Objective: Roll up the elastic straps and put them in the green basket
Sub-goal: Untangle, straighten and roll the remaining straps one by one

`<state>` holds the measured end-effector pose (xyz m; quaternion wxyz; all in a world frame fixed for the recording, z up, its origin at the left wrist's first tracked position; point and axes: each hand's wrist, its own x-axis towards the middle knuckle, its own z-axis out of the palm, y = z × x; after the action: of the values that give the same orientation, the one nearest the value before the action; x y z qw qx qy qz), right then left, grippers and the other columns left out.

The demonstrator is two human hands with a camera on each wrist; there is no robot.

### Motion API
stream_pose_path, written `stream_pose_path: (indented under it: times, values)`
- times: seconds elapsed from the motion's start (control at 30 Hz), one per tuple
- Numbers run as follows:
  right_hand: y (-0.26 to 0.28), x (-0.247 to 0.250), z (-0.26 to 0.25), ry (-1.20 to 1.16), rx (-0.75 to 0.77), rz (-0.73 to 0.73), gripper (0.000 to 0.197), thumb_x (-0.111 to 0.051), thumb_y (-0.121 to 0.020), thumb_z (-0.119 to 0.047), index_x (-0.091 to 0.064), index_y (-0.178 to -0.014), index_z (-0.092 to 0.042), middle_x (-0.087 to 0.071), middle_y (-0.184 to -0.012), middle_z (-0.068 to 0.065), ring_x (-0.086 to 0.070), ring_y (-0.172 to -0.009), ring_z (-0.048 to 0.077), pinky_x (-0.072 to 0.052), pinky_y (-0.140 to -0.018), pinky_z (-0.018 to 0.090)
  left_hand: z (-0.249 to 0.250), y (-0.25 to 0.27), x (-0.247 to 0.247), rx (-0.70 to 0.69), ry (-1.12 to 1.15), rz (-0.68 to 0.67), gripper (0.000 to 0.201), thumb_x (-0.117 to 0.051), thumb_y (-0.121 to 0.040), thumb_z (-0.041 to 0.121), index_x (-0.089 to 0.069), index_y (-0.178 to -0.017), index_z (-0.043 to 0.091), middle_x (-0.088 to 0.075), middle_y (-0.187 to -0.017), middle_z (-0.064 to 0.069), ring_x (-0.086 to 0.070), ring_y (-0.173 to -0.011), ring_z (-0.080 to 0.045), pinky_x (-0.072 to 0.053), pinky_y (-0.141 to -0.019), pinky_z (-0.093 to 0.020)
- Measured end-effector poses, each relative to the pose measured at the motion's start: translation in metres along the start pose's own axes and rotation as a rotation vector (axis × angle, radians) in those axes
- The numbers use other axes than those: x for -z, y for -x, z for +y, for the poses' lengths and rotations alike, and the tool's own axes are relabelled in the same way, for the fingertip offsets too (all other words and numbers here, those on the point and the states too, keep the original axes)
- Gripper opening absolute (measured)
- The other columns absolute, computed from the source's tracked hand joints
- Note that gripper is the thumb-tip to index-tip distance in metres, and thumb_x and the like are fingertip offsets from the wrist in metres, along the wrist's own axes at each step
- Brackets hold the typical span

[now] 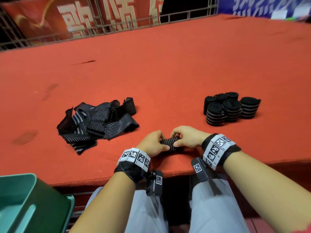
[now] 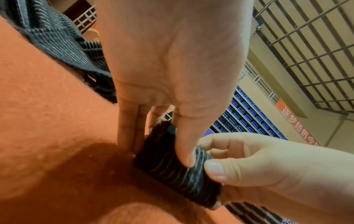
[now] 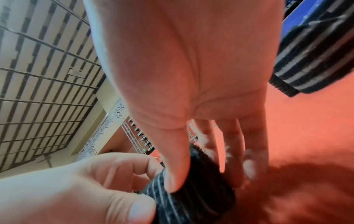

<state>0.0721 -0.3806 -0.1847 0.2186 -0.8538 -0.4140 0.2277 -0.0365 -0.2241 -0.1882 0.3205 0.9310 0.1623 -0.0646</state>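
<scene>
A black elastic strap with thin white stripes (image 1: 170,144) lies partly rolled on the red table near its front edge. My left hand (image 1: 155,143) pinches its left end, thumb on the near side and fingers behind (image 2: 184,151). My right hand (image 1: 185,137) grips the right end in the same way (image 3: 172,174). A loose heap of unrolled straps (image 1: 99,120) lies to the left on the table. Several rolled straps (image 1: 231,108) stand in a cluster at the right. The green basket (image 1: 33,204) sits below the table's front edge at lower left.
The red felt table (image 1: 168,68) stretches far back to a metal grille with red and blue banners. My knees in grey trousers (image 1: 215,207) are under the front edge.
</scene>
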Motion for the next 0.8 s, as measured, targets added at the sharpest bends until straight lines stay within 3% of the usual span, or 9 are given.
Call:
stream_pose_path:
  times: [0.13,0.27,0.37,0.43,0.53,0.6,0.7,0.8]
  values:
    - [0.007,0.033,-0.001,0.030,0.069,0.092,0.037,-0.075,-0.084,-0.025,-0.063,-0.118,-0.019,-0.055,-0.105,-0.002,-0.053,-0.094,0.016,-0.040,-0.081,0.027,0.022,-0.006,0.007,-0.062,0.086,0.101,0.028,-0.078,-0.081,0.019,-0.055,-0.097,0.014,-0.059,-0.091,0.001,-0.054,-0.081,-0.015,-0.041,-0.067,-0.025]
    - [0.017,0.074,0.007,-0.132,0.108,0.182,0.030,-0.076,-0.083,-0.018,-0.065,-0.111,-0.017,-0.065,-0.095,0.002,-0.059,-0.058,0.012,-0.053,-0.059,0.031,0.059,-0.024,0.014,-0.128,0.158,0.205,0.029,-0.079,-0.079,0.015,-0.053,-0.092,0.018,-0.060,-0.089,0.000,-0.053,-0.075,-0.015,-0.038,-0.060,-0.025]
    - [0.023,0.109,0.023,-0.157,0.130,0.267,0.027,-0.078,-0.082,-0.016,-0.068,-0.107,-0.015,-0.069,-0.093,0.004,-0.056,-0.045,0.000,-0.053,-0.053,0.026,0.089,-0.047,0.012,-0.156,0.252,0.232,0.030,-0.080,-0.078,0.015,-0.053,-0.091,0.017,-0.066,-0.093,-0.006,-0.065,-0.085,-0.027,-0.049,-0.070,-0.037]
    - [0.025,0.133,0.033,-0.153,0.138,0.293,0.025,-0.077,-0.083,-0.017,-0.071,-0.107,-0.014,-0.070,-0.093,0.003,-0.059,-0.048,-0.001,-0.053,-0.054,0.024,0.108,-0.061,0.011,-0.195,0.278,0.260,0.030,-0.079,-0.078,0.014,-0.053,-0.093,0.016,-0.065,-0.099,-0.007,-0.066,-0.089,-0.030,-0.051,-0.075,-0.043]
    - [0.025,0.170,0.054,-0.121,0.108,0.348,0.022,-0.078,-0.082,-0.018,-0.074,-0.103,-0.016,-0.072,-0.092,0.002,-0.069,-0.066,0.011,-0.057,-0.060,0.027,0.141,-0.090,0.007,-0.258,0.301,0.286,0.031,-0.079,-0.078,0.017,-0.051,-0.090,0.022,-0.063,-0.104,-0.007,-0.066,-0.089,-0.027,-0.052,-0.074,-0.041]
    - [0.022,0.194,0.071,-0.137,0.071,0.377,0.020,-0.079,-0.081,-0.015,-0.075,-0.100,-0.017,-0.072,-0.090,0.004,-0.070,-0.069,0.018,-0.061,-0.064,0.033,0.163,-0.111,0.004,-0.296,0.309,0.296,0.029,-0.077,-0.080,0.020,-0.051,-0.092,0.025,-0.062,-0.106,-0.004,-0.065,-0.090,-0.024,-0.051,-0.073,-0.035]
    - [0.013,0.225,0.099,-0.198,0.017,0.426,0.022,-0.076,-0.081,-0.005,-0.072,-0.101,-0.013,-0.068,-0.087,0.007,-0.068,-0.067,0.024,-0.061,-0.063,0.037,0.190,-0.144,-0.001,-0.319,0.297,0.308,0.024,-0.067,-0.088,0.021,-0.055,-0.109,0.023,-0.061,-0.114,-0.002,-0.061,-0.098,-0.021,-0.051,-0.086,-0.039]
    - [0.003,0.249,0.129,-0.256,-0.081,0.544,0.024,-0.075,-0.081,-0.001,-0.070,-0.101,-0.012,-0.065,-0.095,0.011,-0.068,-0.068,0.029,-0.061,-0.065,0.041,0.207,-0.169,-0.007,-0.263,0.191,0.272,0.035,-0.057,-0.094,0.021,-0.053,-0.128,0.015,-0.058,-0.124,-0.006,-0.056,-0.112,-0.024,-0.046,-0.099,-0.042]
